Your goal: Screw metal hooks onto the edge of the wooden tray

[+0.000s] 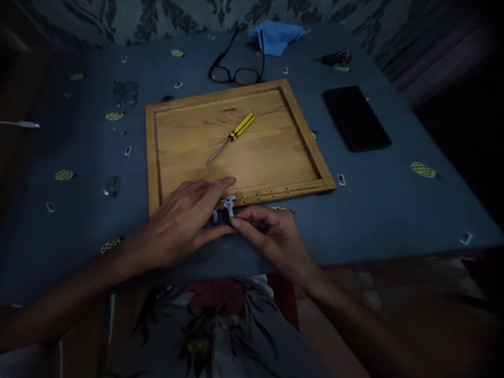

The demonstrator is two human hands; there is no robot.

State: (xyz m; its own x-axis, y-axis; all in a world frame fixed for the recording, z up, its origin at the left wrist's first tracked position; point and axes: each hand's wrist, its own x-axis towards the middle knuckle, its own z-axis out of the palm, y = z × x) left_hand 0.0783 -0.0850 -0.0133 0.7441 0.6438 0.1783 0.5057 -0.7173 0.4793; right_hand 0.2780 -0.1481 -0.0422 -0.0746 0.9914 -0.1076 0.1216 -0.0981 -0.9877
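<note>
A wooden cabinet door (185,142) with a raised frame lies flat near the table's front edge. At its near edge is a metal cabinet hinge (229,205), partly hidden by my fingers. My left hand (181,218) rests over the door's near left corner, fingers stretched over the wood and thumb apart, close to the hinge. The thumb and index finger of my right hand (273,231) pinch the lower end of the hinge. Several small dark holes run along the near frame rail, right of the hinge. A yellow-and-black screwdriver (236,132) lies on the door panel, its tip pointing toward me.
Eyeglasses (237,76) and a blue cloth (277,38) sit behind the door. A black phone (356,118) lies to the right, with a dark object (334,58) farther back. Left are another metal hinge (111,185), a clear plastic packet (126,93) and a white cable (23,124).
</note>
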